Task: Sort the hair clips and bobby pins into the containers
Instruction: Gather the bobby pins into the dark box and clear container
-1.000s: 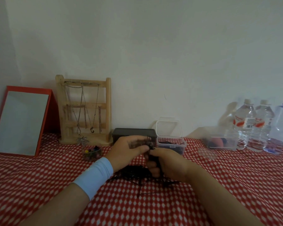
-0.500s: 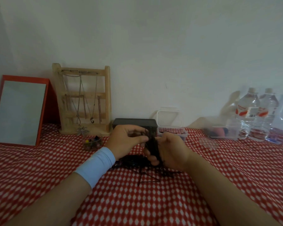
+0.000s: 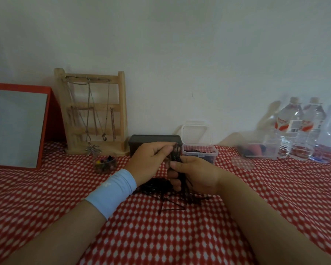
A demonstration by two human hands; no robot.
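While bottles [image 3: 294, 131] at the table's [image 3: 161, 236] far right corner are showing unreadable red labels, the left hand [image 3: 149, 161] and right hand [image 3: 197, 176] are gripping one bobby pin bundle [image 3: 177, 152].

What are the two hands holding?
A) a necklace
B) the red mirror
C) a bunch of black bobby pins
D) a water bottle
C: the left hand and the right hand both grip a bunch of black bobby pins between them.

Three bottles [image 3: 311, 131] (clear); two hands [image 3: 196, 175]
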